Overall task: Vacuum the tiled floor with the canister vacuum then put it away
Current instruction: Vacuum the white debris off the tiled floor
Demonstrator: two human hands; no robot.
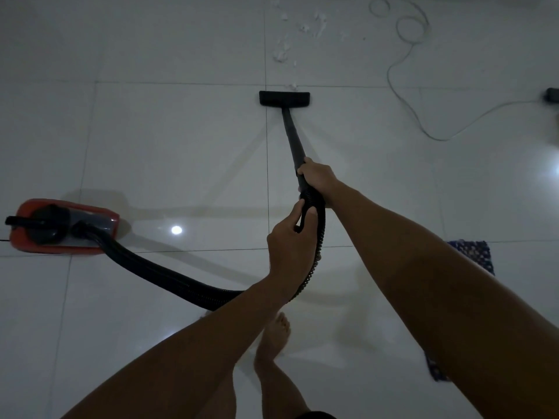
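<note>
Hands | right hand [317, 176] grips wand [292, 137] | left hand [290, 237] grips handle [305, 216]

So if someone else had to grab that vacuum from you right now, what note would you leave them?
Right hand grips the black wand; left hand holds the handle where the ribbed hose joins.
Floor head sits flat on the tiles, just short of the white scraps.
Red canister stands to the left.
A pale cord lies loose to the right.
Left: suck up the scraps, finish the floor, put the vacuum away.
</note>
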